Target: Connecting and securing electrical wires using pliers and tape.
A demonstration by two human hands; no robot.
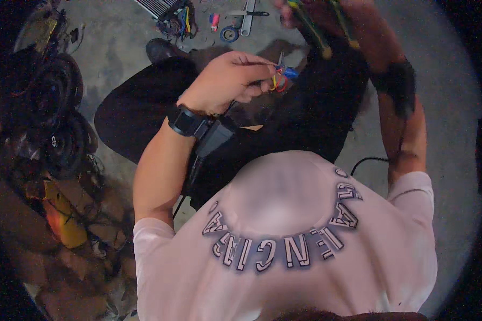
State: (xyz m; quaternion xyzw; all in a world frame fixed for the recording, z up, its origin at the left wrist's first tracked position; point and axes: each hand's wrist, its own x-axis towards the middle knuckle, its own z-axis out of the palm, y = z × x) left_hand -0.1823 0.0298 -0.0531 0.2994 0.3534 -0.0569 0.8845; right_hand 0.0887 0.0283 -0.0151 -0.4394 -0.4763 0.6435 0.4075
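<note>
My left hand (233, 77) is closed in a pinch around thin coloured wires (277, 81), red and yellow among them. A small blue piece (290, 72), perhaps a connector, sits at their end, just beyond my fingertips. At the upper right, my right hand (353, 21) is raised and smeared by motion. It is closed around a pliers-like tool (311, 29) with two green-and-yellow handles spread apart; the tool's jaws cannot be made out. The tool is apart from the wires. A black band with a dark box (190, 122) is strapped to my left wrist.
Ahead on the grey floor lie a finned metal box (158, 6) with a wire bundle (185, 24), a small red-and-blue item (214, 21), a small wheel (229, 34), a wrench (248, 18) and a knife (251, 13). Black wheels (53, 91) and cardboard pieces (99, 235) are at left.
</note>
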